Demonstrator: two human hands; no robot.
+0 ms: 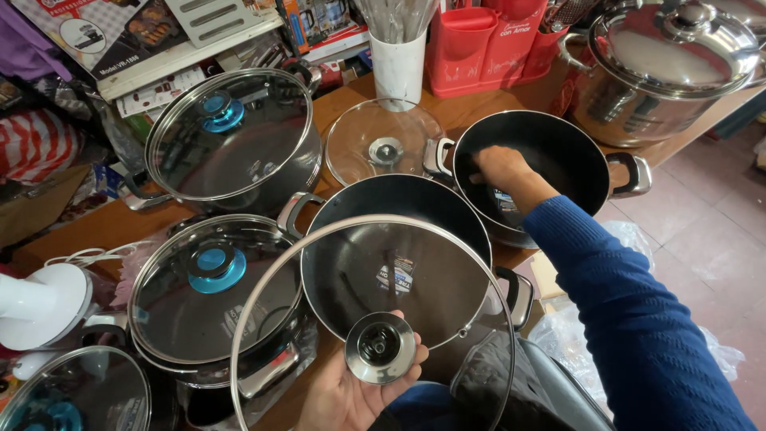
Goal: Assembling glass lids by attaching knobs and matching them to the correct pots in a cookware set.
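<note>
The left hand point(351, 395) grips a glass lid point(375, 319) by its knob; tilted, it could slip onto the pot point(399, 239) at twelve o'clock. The right hand point(499, 168) reaches into another pot point(542, 160), its grip unclear.

Wooden table point(351, 94) bearing cookware, lidded black pot point(231, 144) far left, loose glass lid point(383, 144) far centre, open black pot point(542, 172) right, white cup point(399, 68) and red containers point(487, 48) far, steel pot point(662, 72) far right, second open pot point(391, 263) near centre.
</note>
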